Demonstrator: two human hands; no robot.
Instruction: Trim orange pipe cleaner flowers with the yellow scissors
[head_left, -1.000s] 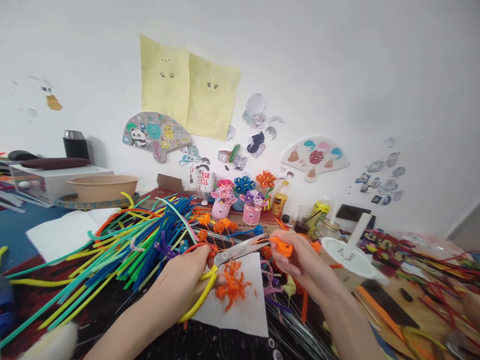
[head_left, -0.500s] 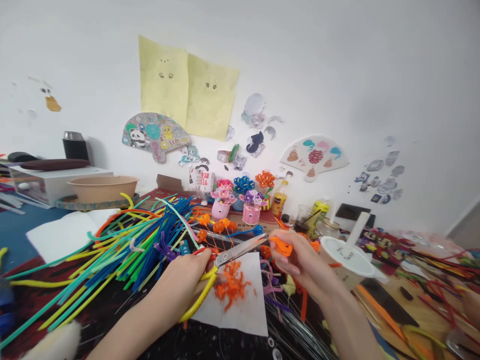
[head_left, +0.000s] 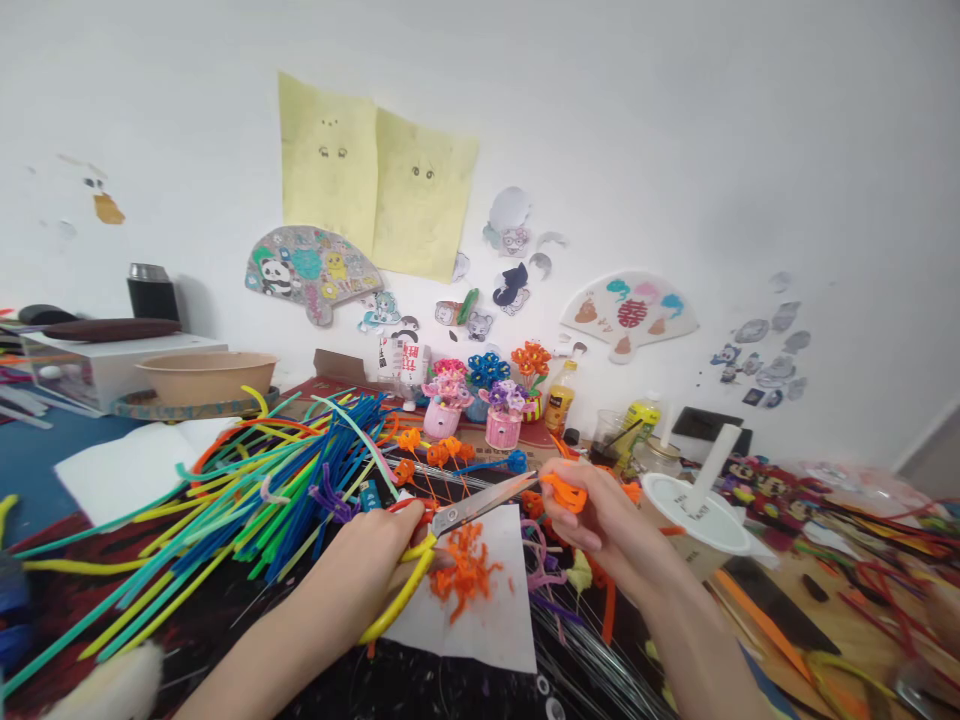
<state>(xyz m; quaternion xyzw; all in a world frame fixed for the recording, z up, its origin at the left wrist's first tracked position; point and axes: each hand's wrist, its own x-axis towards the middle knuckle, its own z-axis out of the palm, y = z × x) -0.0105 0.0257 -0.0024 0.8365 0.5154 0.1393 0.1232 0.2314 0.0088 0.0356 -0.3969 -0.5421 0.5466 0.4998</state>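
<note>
In my left hand (head_left: 379, 555) I grip a pair of scissors (head_left: 480, 503) with yellow and red handles, its blades pointing right and nearly closed. My right hand (head_left: 589, 510) pinches a bent orange pipe cleaner (head_left: 564, 493) just beyond the blade tips. Below the blades lies a white sheet of paper (head_left: 495, 625) bearing a heap of orange fuzzy clippings (head_left: 463, 570). Behind the scissors stand several small orange pipe-cleaner blooms (head_left: 442, 453) on thin stems and a blue one (head_left: 516, 460).
A big bundle of coloured pipe cleaners (head_left: 300, 490) spreads over the left side. Potted craft flowers (head_left: 504, 425) and a yellow-capped bottle (head_left: 560, 398) line the back. A lidded cup (head_left: 697, 515) with a white tube is close to my right forearm. Thin wires (head_left: 592, 645) lie front right.
The blades have drawn closer together, their tips staying beside the orange pipe cleaner. Both hands keep almost the same place.
</note>
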